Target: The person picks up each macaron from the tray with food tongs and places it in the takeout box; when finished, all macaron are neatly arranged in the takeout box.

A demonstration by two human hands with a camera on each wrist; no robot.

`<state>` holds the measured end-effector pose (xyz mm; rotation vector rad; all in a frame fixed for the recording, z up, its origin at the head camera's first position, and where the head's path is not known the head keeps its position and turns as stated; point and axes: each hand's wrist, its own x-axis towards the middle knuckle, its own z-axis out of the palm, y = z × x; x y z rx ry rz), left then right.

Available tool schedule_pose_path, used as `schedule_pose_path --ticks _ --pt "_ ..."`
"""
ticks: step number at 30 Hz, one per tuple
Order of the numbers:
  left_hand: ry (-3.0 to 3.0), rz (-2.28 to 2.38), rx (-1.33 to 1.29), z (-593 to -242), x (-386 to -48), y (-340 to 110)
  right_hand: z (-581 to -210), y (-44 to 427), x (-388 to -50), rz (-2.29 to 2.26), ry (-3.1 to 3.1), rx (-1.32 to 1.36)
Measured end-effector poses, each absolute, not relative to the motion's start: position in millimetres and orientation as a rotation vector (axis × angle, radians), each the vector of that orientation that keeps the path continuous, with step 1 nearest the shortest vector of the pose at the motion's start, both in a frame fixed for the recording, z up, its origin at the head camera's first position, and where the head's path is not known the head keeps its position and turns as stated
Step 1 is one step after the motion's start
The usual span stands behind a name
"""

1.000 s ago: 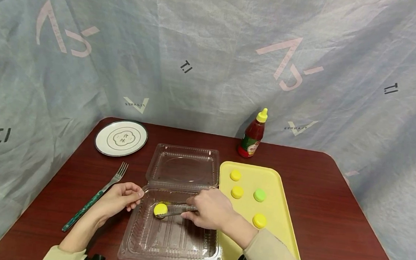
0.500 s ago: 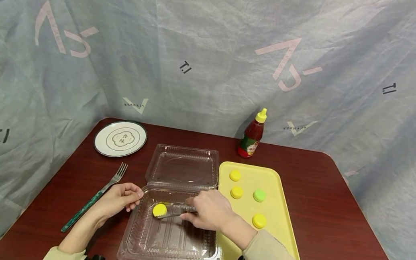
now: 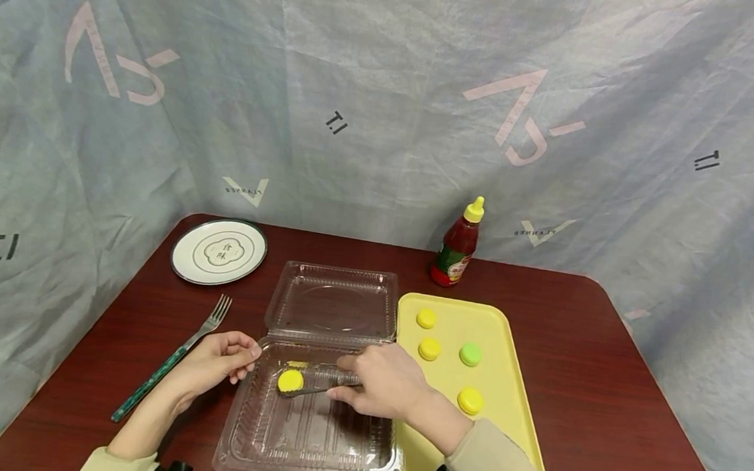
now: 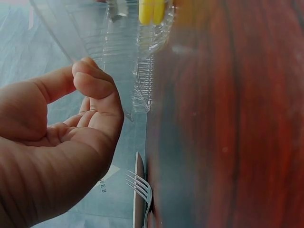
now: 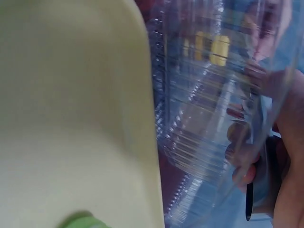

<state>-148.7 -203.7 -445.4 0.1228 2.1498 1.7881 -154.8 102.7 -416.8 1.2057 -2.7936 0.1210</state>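
A clear plastic clamshell container (image 3: 309, 457) lies with its lid (image 3: 333, 305) folded back. My left hand (image 3: 213, 361) pinches its upper left rim between thumb and forefinger; in the left wrist view the fingertips meet at the clear edge. My right hand (image 3: 383, 382) reaches over the container and grips metal tongs (image 3: 316, 390) pointing left. One tong tip is beside a yellow macaron (image 3: 291, 380) at the container's left side; whether both tips touch it I cannot tell. In the right wrist view the tongs (image 5: 263, 185) show behind the clear plastic, under curled fingers.
Right of the container is a yellow tray (image 3: 501, 427) bearing several yellow macarons (image 3: 470, 400) and a green macaron (image 3: 470, 354). A sauce bottle (image 3: 458, 248) stands behind it. A fork (image 3: 171, 362) and a white plate (image 3: 218, 252) lie at left. A cloth hangs behind the table.
The tongs' far arm, visible beside the macaron earlier, is now hardly seen. The macaron has stayed at nearly the same spot. Both hands have hardly moved.
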Motion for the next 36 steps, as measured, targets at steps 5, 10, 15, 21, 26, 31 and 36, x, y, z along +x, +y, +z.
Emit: schedule_pose_path --ticks 5,10,15,21,26,31,36 --pt "2.145 1.795 0.12 -446.5 -149.0 -203.7 -408.4 108.9 -155.2 0.163 -2.809 1.192" --pt "2.149 1.793 0.114 -446.2 -149.0 -203.9 -402.5 117.8 -156.9 0.209 -2.817 1.168" --pt "2.146 1.801 0.117 -446.8 -149.1 -204.2 -399.9 128.2 -158.0 0.273 -2.812 1.127" --pt "2.14 1.809 0.116 -446.9 -149.2 -204.2 -394.3 143.8 -158.7 0.315 -2.785 1.079" --pt "2.135 1.812 0.119 -447.0 -148.9 -203.9 -389.8 159.3 -158.5 0.334 -2.794 1.033" --pt "2.134 1.817 0.133 -447.0 -148.8 -203.6 -386.5 176.1 -157.5 0.339 -2.801 0.971" --pt "2.137 1.819 0.138 -446.2 -148.4 -203.6 -383.4 193.4 -157.0 0.32 -2.778 0.905"
